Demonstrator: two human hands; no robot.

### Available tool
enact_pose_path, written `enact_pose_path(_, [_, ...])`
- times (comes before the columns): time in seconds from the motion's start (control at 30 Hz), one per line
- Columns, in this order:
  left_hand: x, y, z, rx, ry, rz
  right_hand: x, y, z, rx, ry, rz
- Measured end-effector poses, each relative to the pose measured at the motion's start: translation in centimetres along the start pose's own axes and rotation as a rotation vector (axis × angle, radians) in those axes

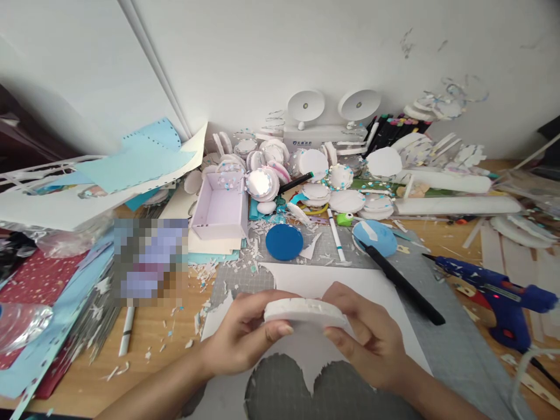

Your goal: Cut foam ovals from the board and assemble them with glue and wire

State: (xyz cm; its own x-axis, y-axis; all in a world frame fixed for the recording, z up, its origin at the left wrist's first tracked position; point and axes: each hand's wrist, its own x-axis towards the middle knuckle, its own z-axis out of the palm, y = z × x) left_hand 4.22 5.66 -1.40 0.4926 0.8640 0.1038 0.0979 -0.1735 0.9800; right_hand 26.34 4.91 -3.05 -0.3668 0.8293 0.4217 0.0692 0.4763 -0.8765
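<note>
A thick white disc (306, 312), seen nearly edge-on, is held between both hands above the table. My left hand (245, 335) grips its left side, thumb on the near edge and fingers behind. On the right side, my right hand (367, 335) pinches it in the same way. Beneath lies a sheet of white paper (350, 286) with rounded pieces cut out of it, resting on a grey cutting mat (284, 391). Beyond the hands sit a blue round lid (284, 242) and a light blue disc (385, 236) with a black-handled tool (405, 286) leaning across it.
A blue glue gun (503, 291) lies at the right with its cord. Behind are a lilac open box (221, 204), a white marker (336, 236) and several white discs (347, 201). Coloured paper (135, 163) piles up at the left; paper scraps litter the table.
</note>
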Motion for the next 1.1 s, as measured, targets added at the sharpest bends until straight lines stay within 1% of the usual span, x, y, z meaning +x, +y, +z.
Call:
enact_pose_path(0.1, [0.0,0.0,0.1,-0.044,0.009,-0.024,-0.2,0.1,0.0,-0.031,0.013,-0.001])
enact_pose_path(0.2, [0.3,0.3,0.2,-0.181,-0.031,-0.08,-0.5,0.3,-0.1,-0.037,0.027,0.039])
enact_pose_path(0.3, [1.0,0.7,0.0,-0.425,-0.157,-0.108,-0.4,0.4,-0.5,-0.024,0.02,0.101])
enact_pose_path(0.37, [1.4,0.8,-0.1,-0.561,-0.26,-0.15,0.0,0.2,-0.7,-0.038,-0.028,0.088])
enact_pose_path(0.5, [1.8,0.5,-0.2,-0.706,-0.426,-0.338,0.5,-0.3,-0.8,-0.051,-0.157,0.041])
enact_pose_path(0.57, [1.7,0.2,0.0,-0.795,-0.496,-0.404,0.6,-0.4,-0.7,-0.04,-0.193,0.051])
enact_pose_path(0.63, [1.6,-0.2,0.2,-0.881,-0.535,-0.436,0.5,-0.3,-0.6,-0.038,-0.212,0.074])
enact_pose_path(0.73, [1.5,-0.7,0.5,-0.904,-0.564,-0.466,0.5,-0.2,-0.5,-0.031,-0.267,0.078])
enact_pose_path(0.83, [1.3,-1.1,0.6,-0.828,-0.609,-0.528,0.6,-0.3,-0.5,-0.011,-0.317,0.054])
enact_pose_path(0.9, [1.2,-1.2,0.5,-0.798,-0.614,-0.536,0.7,-0.4,-0.5,0.008,-0.317,0.046])
enact_pose_path(0.97, [1.2,-1.2,0.5,-0.807,-0.576,-0.512,0.6,-0.2,-0.3,0.026,-0.282,0.043])
enact_pose_path(1.0, [1.2,-1.1,0.5,-0.82,-0.546,-0.496,0.5,-0.1,-0.2,0.027,-0.242,0.043])
enact_pose_path(1.1, [1.3,-0.8,0.5,-0.869,-0.428,-0.424,0.3,0.5,0.3,-0.003,-0.047,0.076])
